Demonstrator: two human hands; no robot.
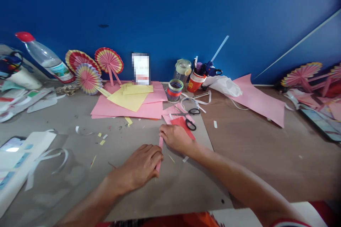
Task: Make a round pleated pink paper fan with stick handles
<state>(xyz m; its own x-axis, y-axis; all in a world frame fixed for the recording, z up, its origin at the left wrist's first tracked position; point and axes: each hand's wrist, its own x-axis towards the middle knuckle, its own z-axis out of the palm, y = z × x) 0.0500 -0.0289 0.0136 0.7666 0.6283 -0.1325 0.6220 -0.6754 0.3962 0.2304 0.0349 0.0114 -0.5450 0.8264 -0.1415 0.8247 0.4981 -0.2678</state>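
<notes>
A narrow pink paper strip [161, 142] runs between my two hands, just above or on the grey board. My left hand [144, 163] is closed over its near end, fingers curled. At the far end, my right hand [174, 135] pinches the strip between thumb and fingers. Just beyond my right hand lie a red paper piece [183, 125] and a pair of black-handled scissors [191, 124]. Farther back is a stack of pink paper sheets [128, 108] with yellow paper [130, 97] on top. How the strip is folded under my fingers is hidden.
Folded paper fans [109, 62] and a red-capped bottle [50, 60] stand along the blue wall. A phone [141, 69] leans there too. Rolls of tape [174, 90], a red cup of tools [196, 81] and a large pink sheet [258, 99] lie right of it. Paper scraps litter the board.
</notes>
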